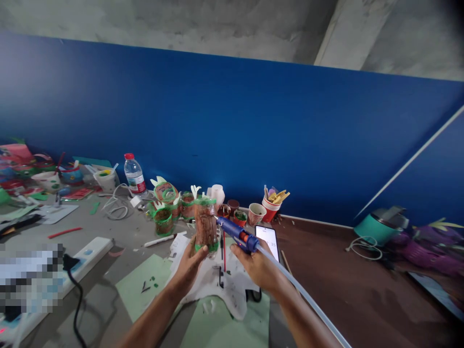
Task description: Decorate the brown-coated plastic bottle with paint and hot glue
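Head view: left hand (188,268) is clenched around the lower part of a brown craft bottle (205,223) with green trim. The bottle is upright and lifted above a white paper sheet (232,295) at the near middle of the grey work surface (119,241). Right hand (256,265) grips a blue glue gun (237,234). Its nozzle is at the bottle's upper right side, and a clear glue stick (300,296) trails back past the wrist.

A phone (268,240) with its screen lit lies just behind the right hand. Similar green-trimmed pots (164,220) stand behind the bottle. A water bottle (134,175) and a red cup of yellow sticks (271,207) stand along the far edge by the blue wall (232,121). A power strip (90,250) lies toward the left edge.
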Action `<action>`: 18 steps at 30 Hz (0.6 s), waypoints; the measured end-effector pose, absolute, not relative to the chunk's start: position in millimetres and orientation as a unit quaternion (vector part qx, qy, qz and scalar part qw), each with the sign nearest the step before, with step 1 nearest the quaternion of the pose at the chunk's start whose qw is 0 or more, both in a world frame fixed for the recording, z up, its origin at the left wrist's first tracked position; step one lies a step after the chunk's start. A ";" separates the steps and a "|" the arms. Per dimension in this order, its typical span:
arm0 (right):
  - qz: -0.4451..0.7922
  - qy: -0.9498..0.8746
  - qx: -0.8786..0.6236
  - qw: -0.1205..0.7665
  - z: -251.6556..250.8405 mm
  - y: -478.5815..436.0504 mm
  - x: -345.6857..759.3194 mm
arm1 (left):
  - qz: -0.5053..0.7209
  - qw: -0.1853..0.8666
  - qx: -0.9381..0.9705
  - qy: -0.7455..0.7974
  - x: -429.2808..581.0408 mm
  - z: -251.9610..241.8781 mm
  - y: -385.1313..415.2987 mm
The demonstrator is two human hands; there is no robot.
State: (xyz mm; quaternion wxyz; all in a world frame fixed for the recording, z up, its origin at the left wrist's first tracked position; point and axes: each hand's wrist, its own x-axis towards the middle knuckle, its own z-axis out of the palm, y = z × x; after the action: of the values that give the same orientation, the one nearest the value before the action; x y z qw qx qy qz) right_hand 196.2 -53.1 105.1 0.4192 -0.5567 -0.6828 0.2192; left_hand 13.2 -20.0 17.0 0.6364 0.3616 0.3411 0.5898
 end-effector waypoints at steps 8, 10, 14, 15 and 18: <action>0.216 -0.680 -0.563 0.416 109.6 -53.1 196.5 | 0.596 0.641 0.362 0.320 13.5 17.2 -19.4; 0.213 -0.680 -0.565 0.417 108.7 -52.9 196.2 | 0.595 0.643 0.356 0.325 14.1 18.8 -19.9; 0.226 -0.666 -0.577 0.416 114.0 -54.7 194.7 | 0.596 0.639 0.361 0.325 15.0 18.9 -19.3; 0.237 -0.661 -0.580 0.413 116.7 -55.6 194.2 | 0.597 0.639 0.361 0.325 15.0 18.0 -18.7; 0.266 -0.650 -0.584 0.406 124.4 -58.8 192.9 | 0.598 0.636 0.350 0.339 14.9 13.7 -16.5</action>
State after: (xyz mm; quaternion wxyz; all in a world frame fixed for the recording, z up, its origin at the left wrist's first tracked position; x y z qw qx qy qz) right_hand 192.9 -58.8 124.4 0.4058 -0.5842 -0.6504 0.2664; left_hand 14.9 -16.5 13.7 0.6363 0.3496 0.3387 0.5985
